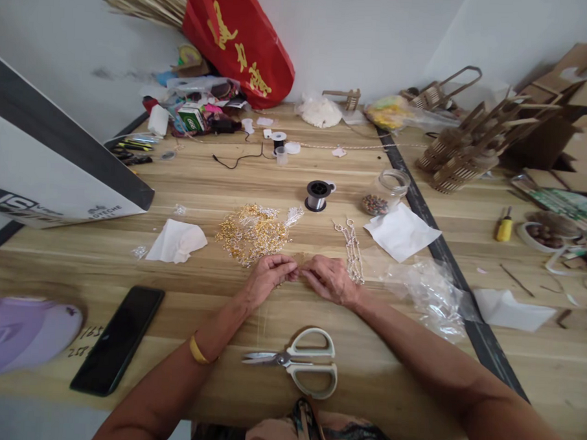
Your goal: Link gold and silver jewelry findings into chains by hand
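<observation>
My left hand and my right hand meet over the table, fingertips pinched close together. A tiny gold-coloured piece shows by the fingertips; its kind is too small to tell. Below my left hand hangs a faint thin thread. Just beyond the hands lies a heap of gold and silver beads. Silvery bead chains are laid out beside my right hand. Nearer my body, scissors with white handles rest with blades pointing left. A spool of fine thread or wire stands behind the heap.
A black phone and a white paper piece lie left. To the right are a jar of beads, a white sheet and clear plastic bags. Small wooden baskets and a yellow-handled screwdriver sit farther right.
</observation>
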`<state>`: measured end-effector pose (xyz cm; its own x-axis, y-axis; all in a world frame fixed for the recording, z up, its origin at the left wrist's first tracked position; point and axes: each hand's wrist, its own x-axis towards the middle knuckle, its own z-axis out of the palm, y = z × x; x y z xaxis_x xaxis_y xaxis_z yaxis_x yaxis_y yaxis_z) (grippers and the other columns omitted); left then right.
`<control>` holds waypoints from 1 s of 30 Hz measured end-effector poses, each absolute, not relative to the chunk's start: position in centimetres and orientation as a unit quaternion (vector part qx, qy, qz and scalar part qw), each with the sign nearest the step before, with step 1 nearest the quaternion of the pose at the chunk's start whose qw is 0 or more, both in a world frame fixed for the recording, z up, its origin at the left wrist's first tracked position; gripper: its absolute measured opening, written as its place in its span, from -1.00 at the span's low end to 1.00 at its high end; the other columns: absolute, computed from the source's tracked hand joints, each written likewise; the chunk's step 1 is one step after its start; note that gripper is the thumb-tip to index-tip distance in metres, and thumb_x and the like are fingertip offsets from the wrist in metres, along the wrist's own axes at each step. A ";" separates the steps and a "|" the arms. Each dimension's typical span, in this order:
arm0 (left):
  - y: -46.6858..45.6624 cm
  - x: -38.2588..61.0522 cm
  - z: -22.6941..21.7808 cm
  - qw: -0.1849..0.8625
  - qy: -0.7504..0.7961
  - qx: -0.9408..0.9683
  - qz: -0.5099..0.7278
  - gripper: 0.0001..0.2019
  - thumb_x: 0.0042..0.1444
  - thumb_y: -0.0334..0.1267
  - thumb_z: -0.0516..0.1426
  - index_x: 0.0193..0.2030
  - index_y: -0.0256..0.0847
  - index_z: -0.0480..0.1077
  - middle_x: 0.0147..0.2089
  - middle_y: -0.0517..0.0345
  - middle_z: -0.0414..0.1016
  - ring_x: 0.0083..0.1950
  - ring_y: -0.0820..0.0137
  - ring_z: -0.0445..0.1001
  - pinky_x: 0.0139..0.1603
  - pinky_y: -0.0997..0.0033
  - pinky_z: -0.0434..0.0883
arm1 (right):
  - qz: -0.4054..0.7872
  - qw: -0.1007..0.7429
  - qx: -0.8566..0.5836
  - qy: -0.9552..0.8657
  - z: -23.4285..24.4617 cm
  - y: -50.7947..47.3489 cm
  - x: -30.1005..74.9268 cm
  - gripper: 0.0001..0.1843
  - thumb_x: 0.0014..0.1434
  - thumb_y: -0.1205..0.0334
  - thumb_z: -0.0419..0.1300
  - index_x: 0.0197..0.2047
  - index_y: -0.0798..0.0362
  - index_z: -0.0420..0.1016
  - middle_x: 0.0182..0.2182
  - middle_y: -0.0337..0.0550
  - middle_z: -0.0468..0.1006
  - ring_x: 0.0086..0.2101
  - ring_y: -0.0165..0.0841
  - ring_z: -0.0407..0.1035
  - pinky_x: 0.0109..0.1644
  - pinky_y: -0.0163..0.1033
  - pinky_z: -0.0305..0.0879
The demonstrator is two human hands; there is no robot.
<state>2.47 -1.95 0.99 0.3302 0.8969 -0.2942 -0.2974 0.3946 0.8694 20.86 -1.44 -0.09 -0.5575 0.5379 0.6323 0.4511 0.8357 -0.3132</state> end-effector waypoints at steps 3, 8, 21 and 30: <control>-1.9 2.5 0.8 0.729 0.406 0.368 0.410 -0.78 -0.16 -0.24 0.32 -0.42 -0.36 0.49 -0.49 0.13 0.50 -0.43 0.50 0.43 -0.31 0.50 0.35 | 0.057 0.379 -0.279 -0.880 -0.2 -1.4 20.9 -0.89 0.28 0.29 0.01 -0.22 0.10 0.34 -0.49 -0.21 0.42 -0.49 -0.45 0.30 -0.41 -0.36 0.19; -1.9 2.4 0.7 0.739 0.395 0.360 0.411 -0.79 -0.16 -0.25 0.32 -0.41 -0.36 0.50 -0.48 0.12 0.51 -0.43 0.49 0.44 -0.32 0.48 0.35 | 0.062 0.373 -0.281 -0.882 -0.3 -1.3 20.9 -0.90 0.28 0.30 0.02 -0.22 0.10 0.34 -0.48 -0.20 0.43 -0.48 -0.45 0.30 -0.40 -0.36 0.20; -1.8 2.3 0.8 0.785 0.362 0.294 0.409 -0.82 -0.19 -0.32 0.34 -0.44 -0.37 0.50 -0.49 0.09 0.51 -0.43 0.47 0.45 -0.38 0.49 0.34 | 0.103 0.411 -0.280 -0.861 -0.2 -1.5 20.8 -0.93 0.27 0.31 0.04 -0.22 0.10 0.33 -0.47 -0.19 0.43 -0.49 -0.45 0.31 -0.42 -0.36 0.24; -1.8 2.3 0.7 0.784 0.360 0.304 0.405 -0.82 -0.18 -0.31 0.33 -0.43 -0.37 0.51 -0.48 0.09 0.51 -0.44 0.48 0.44 -0.38 0.48 0.35 | 0.114 0.410 -0.276 -0.862 0.2 -1.6 20.6 -0.93 0.26 0.32 0.05 -0.21 0.09 0.33 -0.46 -0.18 0.45 -0.48 -0.45 0.31 -0.42 -0.36 0.25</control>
